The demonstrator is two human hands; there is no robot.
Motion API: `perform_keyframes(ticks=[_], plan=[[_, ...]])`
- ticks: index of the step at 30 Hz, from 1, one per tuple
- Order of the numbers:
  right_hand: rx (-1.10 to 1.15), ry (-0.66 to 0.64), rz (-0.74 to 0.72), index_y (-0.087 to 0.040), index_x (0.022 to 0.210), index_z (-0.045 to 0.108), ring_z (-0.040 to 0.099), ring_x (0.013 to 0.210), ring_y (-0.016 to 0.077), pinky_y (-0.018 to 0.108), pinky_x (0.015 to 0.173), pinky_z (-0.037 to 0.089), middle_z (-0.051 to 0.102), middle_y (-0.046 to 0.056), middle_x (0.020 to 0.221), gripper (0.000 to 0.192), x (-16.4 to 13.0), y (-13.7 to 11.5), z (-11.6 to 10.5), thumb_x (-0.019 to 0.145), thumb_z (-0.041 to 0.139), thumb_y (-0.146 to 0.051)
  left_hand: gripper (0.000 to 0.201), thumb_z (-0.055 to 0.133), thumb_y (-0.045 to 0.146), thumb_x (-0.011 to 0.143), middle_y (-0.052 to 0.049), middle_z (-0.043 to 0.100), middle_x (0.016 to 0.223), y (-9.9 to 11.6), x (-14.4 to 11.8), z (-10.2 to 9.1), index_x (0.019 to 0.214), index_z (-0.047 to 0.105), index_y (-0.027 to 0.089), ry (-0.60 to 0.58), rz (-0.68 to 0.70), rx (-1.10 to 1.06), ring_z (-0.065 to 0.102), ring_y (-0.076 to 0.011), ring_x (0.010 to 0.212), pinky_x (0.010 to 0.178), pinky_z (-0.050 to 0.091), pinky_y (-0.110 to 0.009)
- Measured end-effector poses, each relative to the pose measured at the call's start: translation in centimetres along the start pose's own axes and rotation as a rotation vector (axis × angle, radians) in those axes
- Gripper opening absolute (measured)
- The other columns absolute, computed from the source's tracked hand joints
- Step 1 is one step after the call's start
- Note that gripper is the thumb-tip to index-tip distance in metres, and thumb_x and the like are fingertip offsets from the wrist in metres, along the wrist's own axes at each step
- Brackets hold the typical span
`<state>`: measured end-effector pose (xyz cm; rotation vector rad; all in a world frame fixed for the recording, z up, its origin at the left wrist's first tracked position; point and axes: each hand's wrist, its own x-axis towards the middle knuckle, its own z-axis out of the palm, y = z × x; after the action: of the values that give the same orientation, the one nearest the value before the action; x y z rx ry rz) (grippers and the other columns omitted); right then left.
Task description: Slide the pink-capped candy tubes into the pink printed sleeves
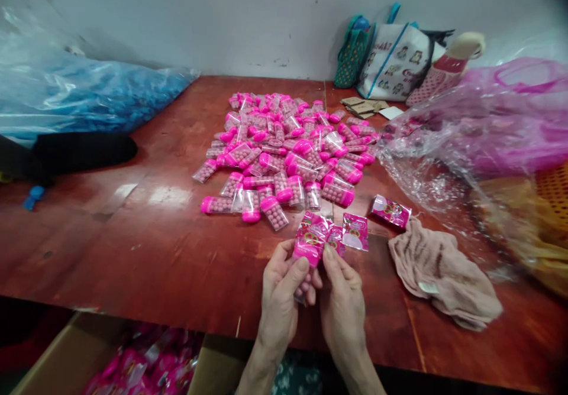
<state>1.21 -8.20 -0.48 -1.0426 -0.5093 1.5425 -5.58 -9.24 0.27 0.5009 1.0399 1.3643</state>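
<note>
Pink-capped tube (309, 247) amid labels (355, 231), beside cloth (444, 274)

Two hands (310, 300), one cloth (444, 271), three bags (394, 58).

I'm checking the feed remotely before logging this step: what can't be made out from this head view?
- Pink-capped container, head view: its lower part is hidden by the left hand and right hand.
- Label print on the pink wrappers: too small to read.
- Cardboard box under the table edge: cut off by the bottom frame; contents blurred.
- Pink plastic bag: contents blurred by crinkled film.
</note>
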Motion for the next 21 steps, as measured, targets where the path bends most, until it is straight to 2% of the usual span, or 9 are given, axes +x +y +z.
perform_keyframes(ticks=[2,5,8,11,13,15,17,19,21], plan=[[-0.017,-0.087,-0.016,-0.017,0.056,0.05,0.04,0.041,0.0074,0.019,0.039,0.035,0.047,-0.005,0.051,0.034,0.4,-0.4,-0.2,0.081,0.055,-0.041,0.017,0.052,0.027,0.084,0.003,0.054,0.056,0.1,0.2,-0.1,0.098,0.048,0.017,0.0,-0.005,0.0,0.038,-0.0037,0.041,0.038,0.032,-0.013],[-0.157,-0.176,-0.103,-0.017,0.06,0.054,0.044,0.045,0.0084,0.02,0.042,0.037,0.049,-0.004,0.053,0.033,0.7,-0.9,-0.6,0.085,0.051,-0.039,0.017,0.052,0.028,0.084,0.004,0.052,0.054,0.2,0.3,-0.2,0.097,0.049,0.018,0.001,-0.029,0.007,0.036,-0.0036,0.042,0.038,0.031,-0.012],[-0.365,-0.132,-0.217,-0.017,0.073,0.061,0.049,0.052,0.0101,0.021,0.048,0.041,0.055,-0.003,0.06,0.022,0.8,-1.1,-1.0,0.083,0.054,-0.035,0.019,0.054,0.03,0.083,0.006,0.047,0.052,0.3,0.1,-0.1,0.097,0.05,0.019,0.002,-0.061,0.006,0.034,-0.0037,0.041,0.036,0.029,-0.012],[-0.586,-0.082,-0.349,-0.019,0.089,0.063,0.057,0.07,0.016,0.027,0.063,0.047,0.062,0.002,0.081,0.018,0.8,-0.8,-1.3,0.077,0.062,-0.032,0.019,0.056,0.033,0.081,0.007,0.043,0.052,0.4,-0.1,0.1,0.093,0.053,0.018,0.043,-0.054,-0.027,0.031,-0.0028,0.039,0.034,0.026,-0.011],[-0.698,-0.1,-0.503,-0.02,0.099,0.06,0.058,0.085,0.0213,0.033,0.074,0.047,0.063,0.005,0.095,0.028,0.6,-0.5,-1.4,0.073,0.066,-0.03,0.017,0.057,0.032,0.08,0.007,0.046,0.055,0.7,-0.3,0.3,0.09,0.056,0.018,0.074,-0.047,-0.089,0.033,-0.0015,0.039,0.035,0.028,-0.011],[-0.776,-0.16,-0.633,-0.02,0.108,0.054,0.056,0.093,0.0251,0.037,0.078,0.047,0.06,0.008,0.103,0.045,0.4,-0.4,-1.6,0.067,0.07,-0.03,0.019,0.059,0.029,0.08,0.005,0.051,0.057,1.0,-0.4,0.5,0.095,0.057,0.018,0.095,-0.053,-0.15,0.039,-0.0012,0.042,0.041,0.033,-0.01],[-0.837,-0.258,-0.628,-0.02,0.118,0.045,0.057,0.091,0.0262,0.038,0.075,0.049,0.058,0.01,0.103,0.065,0.0,-0.3,-1.6,0.061,0.074,-0.031,0.027,0.06,0.027,0.079,0.005,0.053,0.056,1.5,-0.5,0.6,0.104,0.056,0.019,0.11,-0.086,-0.182,0.043,-0.0023,0.043,0.043,0.036,-0.011],[-0.903,-0.335,-0.593,-0.019,0.124,0.035,0.058,0.087,0.0264,0.037,0.071,0.051,0.056,0.01,0.102,0.081,-0.4,-0.4,-1.5,0.056,0.076,-0.033,0.032,0.062,0.03,0.077,0.006,0.05,0.049,1.9,-0.6,0.5,0.106,0.055,0.018,0.137,-0.15,-0.197,0.041,-0.0029,0.038,0.038,0.032,-0.011],[-0.963,-0.35,-0.669,-0.019,0.126,0.031,0.057,0.087,0.0269,0.038,0.071,0.051,0.054,0.01,0.102,0.084,-0.8,-0.6,-1.1,0.057,0.075,-0.033,0.033,0.066,0.031,0.073,0.007,0.047,0.045,2.3,-0.8,0.5,0.102,0.056,0.017,0.197,-0.215,-0.222,0.039,-0.0025,0.035,0.035,0.029,-0.011]])
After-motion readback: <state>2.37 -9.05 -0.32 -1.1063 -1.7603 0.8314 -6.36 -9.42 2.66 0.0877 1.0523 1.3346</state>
